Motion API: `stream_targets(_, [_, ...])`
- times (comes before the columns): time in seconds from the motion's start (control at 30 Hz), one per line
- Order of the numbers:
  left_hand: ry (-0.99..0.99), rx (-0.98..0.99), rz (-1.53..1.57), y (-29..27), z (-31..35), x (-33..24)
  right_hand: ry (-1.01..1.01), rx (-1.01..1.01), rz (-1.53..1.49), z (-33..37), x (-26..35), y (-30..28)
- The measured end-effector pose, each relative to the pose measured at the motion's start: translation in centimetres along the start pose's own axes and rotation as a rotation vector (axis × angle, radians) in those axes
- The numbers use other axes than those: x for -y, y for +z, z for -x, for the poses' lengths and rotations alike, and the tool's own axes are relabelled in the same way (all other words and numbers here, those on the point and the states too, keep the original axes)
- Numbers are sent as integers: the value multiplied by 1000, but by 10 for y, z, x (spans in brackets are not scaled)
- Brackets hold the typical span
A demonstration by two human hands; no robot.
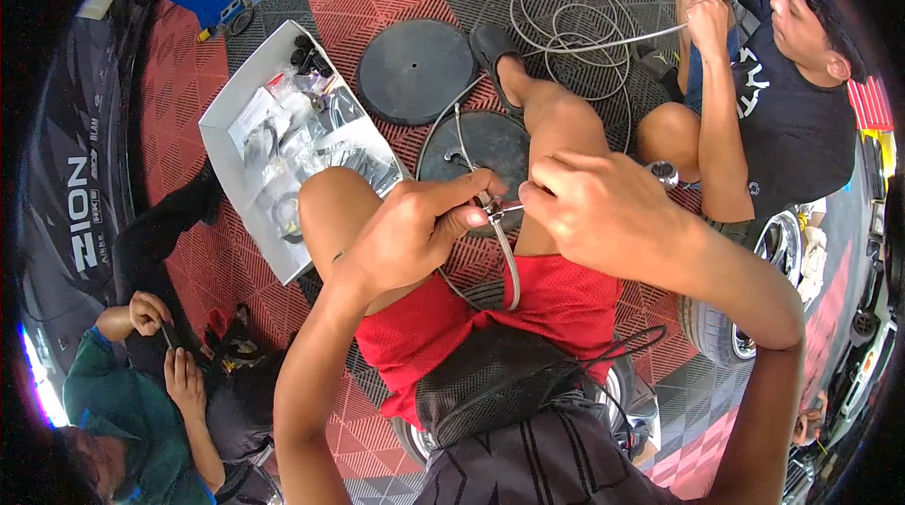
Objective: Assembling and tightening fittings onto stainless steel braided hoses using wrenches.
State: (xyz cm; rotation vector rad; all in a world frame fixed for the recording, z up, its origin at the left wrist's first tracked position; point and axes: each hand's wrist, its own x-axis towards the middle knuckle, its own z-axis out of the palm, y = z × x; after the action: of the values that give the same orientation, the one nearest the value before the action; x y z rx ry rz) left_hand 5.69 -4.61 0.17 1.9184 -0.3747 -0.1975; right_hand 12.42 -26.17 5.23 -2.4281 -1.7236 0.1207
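Observation:
My left hand pinches a metal fitting on a braided hose between thumb and forefinger. The hose curves down from the fitting toward my lap. My right hand is closed round a chrome wrench, whose ring end sticks out past the hand. The wrench's other end reaches the fitting, but fingers partly hide the contact. Just beyond my left fingers, a second thin braided line with a metal end rises near a small hooked metal piece.
A white box of bagged parts lies left of my knees. Two black discs rest on the tiled floor. Another person at right holds a line from a coiled hose; a second person sits at left. A wheel lies right.

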Motion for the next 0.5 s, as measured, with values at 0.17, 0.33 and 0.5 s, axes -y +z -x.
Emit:
stream_targets(0.17, [114,-70,-22,5,5,6,-60,-96,-114,1,-9,9])
stream_targets(0.33, [78,-1,-97,1,4,-4,-75,-145,-213,2,-20,9])
stream_targets(0.5, [116,-21,-84,3,4,-4,-107,-81,-314,-7,-33,3])
